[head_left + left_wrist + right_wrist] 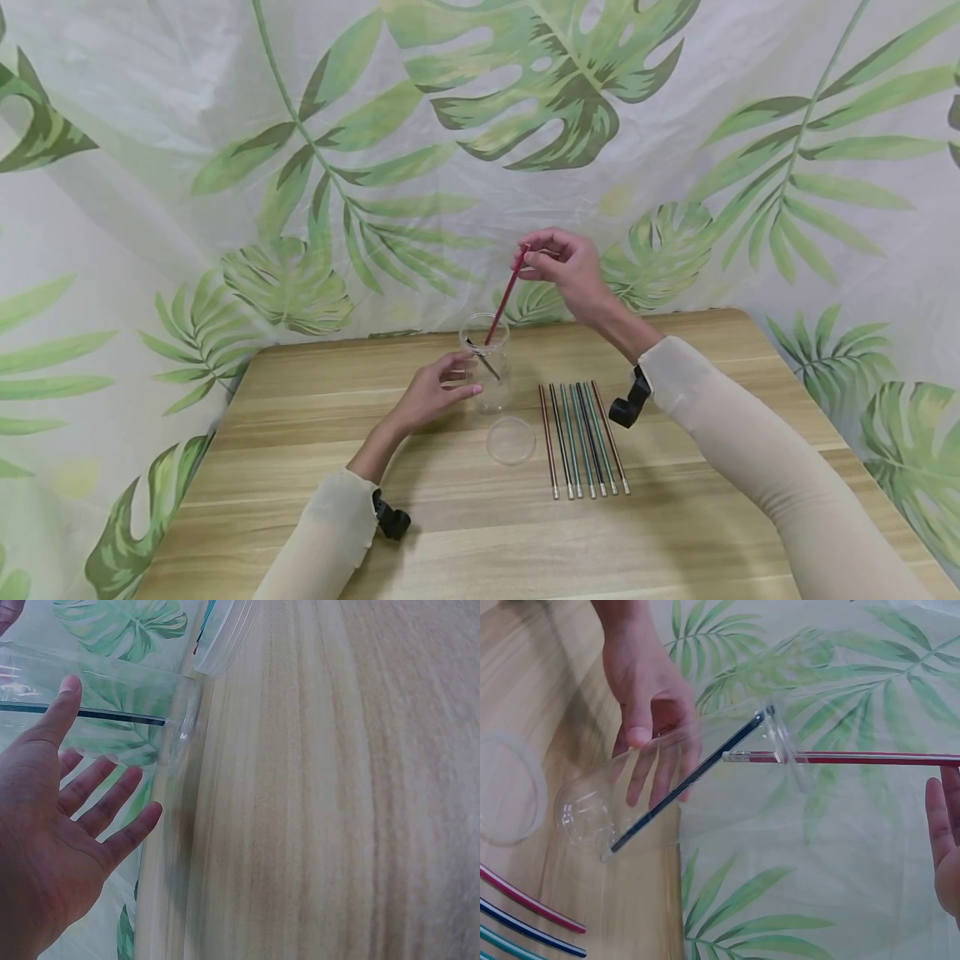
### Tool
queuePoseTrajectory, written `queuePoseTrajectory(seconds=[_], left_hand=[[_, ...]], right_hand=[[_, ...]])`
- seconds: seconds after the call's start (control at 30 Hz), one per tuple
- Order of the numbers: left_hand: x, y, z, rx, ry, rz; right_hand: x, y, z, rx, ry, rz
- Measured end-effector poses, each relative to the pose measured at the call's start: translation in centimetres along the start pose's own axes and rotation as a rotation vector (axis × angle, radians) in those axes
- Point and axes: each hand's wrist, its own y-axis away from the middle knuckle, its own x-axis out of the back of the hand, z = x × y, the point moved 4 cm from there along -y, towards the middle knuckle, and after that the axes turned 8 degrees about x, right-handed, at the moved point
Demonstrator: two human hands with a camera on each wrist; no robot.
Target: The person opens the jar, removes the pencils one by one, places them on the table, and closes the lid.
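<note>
A clear plastic jar (pixel 491 392) stands upright near the table's back edge, with a dark pencil (pixel 690 780) leaning inside. My left hand (pixel 438 392) is at the jar's left side, thumb in front and fingers behind. In the left wrist view, this hand's (pixel 67 802) fingers look spread and fairly straight; how firmly they touch is unclear. Above the jar my right hand (pixel 566 267) pinches a red striped pencil (pixel 506 296) by its upper end. The pencil's silver-tipped lower end is inside the jar mouth (pixel 784 742). Only part of the right hand (pixel 949 847) shows in its wrist view.
A round clear lid (pixel 512 441) lies on the wooden table (pixel 300 467) in front of the jar. To its right, several striped pencils (pixel 585 440) lie side by side, silver ends toward me. A leaf-patterned cloth (pixel 420 167) hangs behind the table.
</note>
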Motion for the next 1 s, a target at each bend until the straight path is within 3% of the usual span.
queuePoseTrajectory(seconds=[0.17, 0.67, 1.0], left_hand=[[-0.1, -0.7, -1.4, 0.0, -0.01, 0.008], [0.2, -0.7, -1.7, -0.015, -0.008, 0.003], [0.1, -0.7, -1.7, -0.027, -0.023, 0.007]], right_hand=[[0.4, -0.2, -0.5, -0.013, -0.068, 0.049], [1.7, -0.2, -2.9, -0.028, -0.273, 0.155], [3.1, 0.2, -4.0, -0.036, -0.315, 0.187]])
